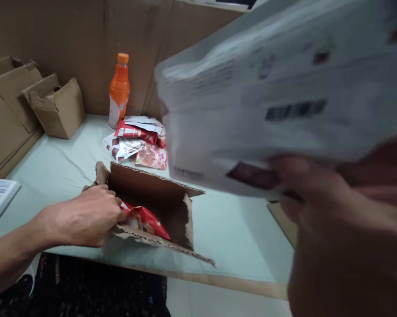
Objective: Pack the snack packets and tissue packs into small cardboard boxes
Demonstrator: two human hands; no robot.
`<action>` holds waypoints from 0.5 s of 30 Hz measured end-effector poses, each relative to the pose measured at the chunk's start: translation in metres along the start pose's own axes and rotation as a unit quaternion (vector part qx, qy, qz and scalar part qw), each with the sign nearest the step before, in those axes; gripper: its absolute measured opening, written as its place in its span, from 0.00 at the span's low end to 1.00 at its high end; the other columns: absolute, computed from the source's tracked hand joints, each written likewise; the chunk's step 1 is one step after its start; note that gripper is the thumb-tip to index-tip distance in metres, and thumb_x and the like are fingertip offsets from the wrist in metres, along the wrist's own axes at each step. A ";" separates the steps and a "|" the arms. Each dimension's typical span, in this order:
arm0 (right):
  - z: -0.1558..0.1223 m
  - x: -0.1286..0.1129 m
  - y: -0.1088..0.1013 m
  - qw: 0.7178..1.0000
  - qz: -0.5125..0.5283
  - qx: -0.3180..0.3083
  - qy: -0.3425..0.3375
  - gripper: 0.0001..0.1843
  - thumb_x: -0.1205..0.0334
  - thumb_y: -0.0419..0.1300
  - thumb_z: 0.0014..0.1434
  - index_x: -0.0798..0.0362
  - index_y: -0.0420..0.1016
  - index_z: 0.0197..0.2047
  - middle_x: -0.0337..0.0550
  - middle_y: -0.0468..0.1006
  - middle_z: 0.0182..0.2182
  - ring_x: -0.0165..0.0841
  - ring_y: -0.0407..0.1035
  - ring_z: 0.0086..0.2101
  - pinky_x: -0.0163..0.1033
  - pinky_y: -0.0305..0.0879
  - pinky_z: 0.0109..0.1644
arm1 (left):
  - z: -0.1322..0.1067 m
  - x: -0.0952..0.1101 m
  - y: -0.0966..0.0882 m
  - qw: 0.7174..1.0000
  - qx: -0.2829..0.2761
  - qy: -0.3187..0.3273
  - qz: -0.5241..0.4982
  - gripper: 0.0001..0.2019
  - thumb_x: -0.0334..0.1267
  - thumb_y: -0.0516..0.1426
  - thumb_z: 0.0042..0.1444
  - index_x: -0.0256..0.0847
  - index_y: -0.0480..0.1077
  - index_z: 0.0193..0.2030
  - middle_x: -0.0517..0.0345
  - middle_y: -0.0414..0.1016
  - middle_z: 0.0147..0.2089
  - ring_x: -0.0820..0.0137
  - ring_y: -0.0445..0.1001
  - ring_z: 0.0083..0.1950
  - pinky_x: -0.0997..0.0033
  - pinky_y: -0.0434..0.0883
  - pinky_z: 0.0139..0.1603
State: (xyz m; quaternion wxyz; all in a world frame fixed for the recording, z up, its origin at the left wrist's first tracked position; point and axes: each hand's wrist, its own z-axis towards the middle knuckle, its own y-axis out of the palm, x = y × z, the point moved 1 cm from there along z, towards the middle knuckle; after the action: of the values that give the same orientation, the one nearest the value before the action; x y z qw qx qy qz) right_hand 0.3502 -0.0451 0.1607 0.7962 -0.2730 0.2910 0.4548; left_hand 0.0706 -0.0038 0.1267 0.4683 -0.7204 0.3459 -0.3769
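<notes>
on the near side of the pale green table cover (238, 233), a bit left of middle: open cardboard box (148, 182), ragged torn edges, mouth up. red snack packet (152, 224) is inside, by the near wall, its left end partly hidden by the left hand (86, 215). left fingers are curled over the left end of the box, right next to the packet; can't tell if they pinch wall, packet or both. right hand (330, 207) is near right, blurred, fingers closed on the lower edge of a large whitish pouch (218, 105), thumb on the side facing the camera. pouch is up in the air, barcode and print showing, too smeared to read. beyond the box: loose pile of snack packets (139, 132), red, white and pink. orange drink bottle (119, 97) stands upright just behind it, cap on, near the tall cardboard panel (139, 39) on the far side. far left: small open carton (68, 110) beside larger cardboard boxes (9, 116). near left: white device (0, 200), partly out of frame.
</notes>
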 end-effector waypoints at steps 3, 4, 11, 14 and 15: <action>-0.031 -0.016 0.002 0.982 -0.092 -0.132 -0.097 0.10 0.66 0.65 0.64 0.38 0.76 0.44 0.33 0.84 0.40 0.34 0.81 0.37 0.39 0.82 0.39 | -0.003 0.000 0.001 0.999 0.045 0.005 -0.008 0.10 0.23 0.58 0.53 0.41 0.78 0.34 0.54 0.81 0.34 0.61 0.79 0.38 0.63 0.71 0.42; -0.037 -0.017 0.007 0.963 -0.132 -0.187 -0.144 0.11 0.69 0.62 0.65 0.41 0.75 0.44 0.34 0.85 0.41 0.33 0.81 0.36 0.38 0.81 0.39 | -0.004 0.001 0.003 0.998 0.063 0.012 -0.016 0.11 0.22 0.57 0.54 0.42 0.78 0.34 0.54 0.81 0.34 0.62 0.79 0.38 0.64 0.71 0.41; -0.039 0.004 0.044 0.879 -0.276 -0.306 -0.242 0.14 0.78 0.51 0.64 0.48 0.66 0.35 0.39 0.83 0.32 0.29 0.74 0.27 0.35 0.63 0.27 | -0.005 0.003 0.008 1.000 0.022 0.000 0.006 0.09 0.23 0.58 0.54 0.41 0.77 0.33 0.53 0.81 0.34 0.60 0.79 0.38 0.62 0.71 0.39; -0.039 0.021 0.066 0.795 -0.340 -0.490 -0.112 0.12 0.77 0.52 0.59 0.50 0.66 0.33 0.37 0.77 0.26 0.28 0.65 0.22 0.37 0.50 0.25 | -0.007 0.007 0.005 1.000 0.017 -0.018 0.005 0.07 0.26 0.60 0.56 0.40 0.77 0.32 0.53 0.80 0.34 0.59 0.78 0.40 0.59 0.72 0.43; -0.039 0.026 0.072 0.765 -0.344 -0.541 -0.070 0.11 0.77 0.53 0.59 0.51 0.67 0.34 0.38 0.78 0.27 0.29 0.65 0.23 0.37 0.49 0.26 | -0.008 0.008 0.004 0.999 0.028 -0.021 0.001 0.05 0.27 0.60 0.56 0.40 0.76 0.32 0.53 0.80 0.36 0.59 0.78 0.41 0.58 0.72 0.45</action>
State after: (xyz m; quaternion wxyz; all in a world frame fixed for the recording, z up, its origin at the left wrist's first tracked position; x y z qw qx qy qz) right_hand 0.2888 -0.0267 0.1033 0.6378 -0.7076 -0.1728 0.2505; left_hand 0.0672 -0.0153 0.1271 0.4958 -0.7144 0.3262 -0.3707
